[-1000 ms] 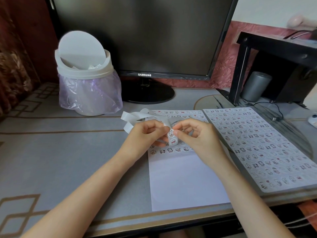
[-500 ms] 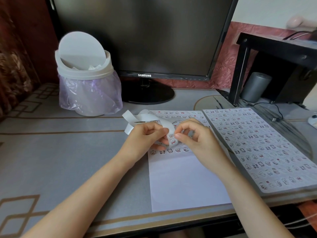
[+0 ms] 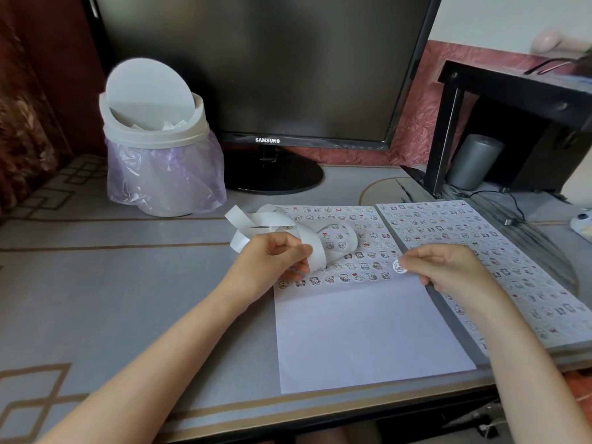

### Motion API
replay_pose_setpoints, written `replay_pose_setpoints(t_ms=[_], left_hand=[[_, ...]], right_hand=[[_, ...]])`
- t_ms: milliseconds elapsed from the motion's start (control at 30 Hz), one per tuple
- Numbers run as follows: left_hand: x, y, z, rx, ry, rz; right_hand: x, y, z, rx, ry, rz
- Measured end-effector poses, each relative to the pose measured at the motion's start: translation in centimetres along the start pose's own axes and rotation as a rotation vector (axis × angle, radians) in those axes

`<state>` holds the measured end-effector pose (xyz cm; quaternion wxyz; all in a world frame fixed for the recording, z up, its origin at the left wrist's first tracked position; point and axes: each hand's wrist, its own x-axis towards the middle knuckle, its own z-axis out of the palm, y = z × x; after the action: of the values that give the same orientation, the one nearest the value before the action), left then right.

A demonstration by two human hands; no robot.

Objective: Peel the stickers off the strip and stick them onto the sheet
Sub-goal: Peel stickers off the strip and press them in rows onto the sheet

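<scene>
right hand [image 3: 448,267] pinches a peeled sticker [image 3: 399,266] over the sheet [image 3: 368,331]; left hand [image 3: 272,261] grips the strip [image 3: 317,248] — risk: sticker folds onto fingertip or lands crooked.

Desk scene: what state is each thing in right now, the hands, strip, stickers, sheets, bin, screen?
left hand: pinching the strip
strip: curled, lifted off the desk, part peeled bare
right hand: holding one sticker at the fingertips
sticker: peeled off, at the right end of the last row
sheet: flat, top part filled, lower part blank
second sheet: flat, fully covered
bin: lid tilted open, scraps inside
monitor: screen dark
</scene>
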<state>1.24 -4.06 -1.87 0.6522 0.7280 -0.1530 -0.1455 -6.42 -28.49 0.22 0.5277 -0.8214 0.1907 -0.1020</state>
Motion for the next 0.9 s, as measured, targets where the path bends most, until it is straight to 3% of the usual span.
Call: replay_pose_setpoints(t_ms=[900], left_hand=[[-0.02, 0.03, 0.02, 0.025, 0.01, -0.021]], right_hand=[[0.28, 0.8, 0.36, -0.1, 0.006, 0.024]])
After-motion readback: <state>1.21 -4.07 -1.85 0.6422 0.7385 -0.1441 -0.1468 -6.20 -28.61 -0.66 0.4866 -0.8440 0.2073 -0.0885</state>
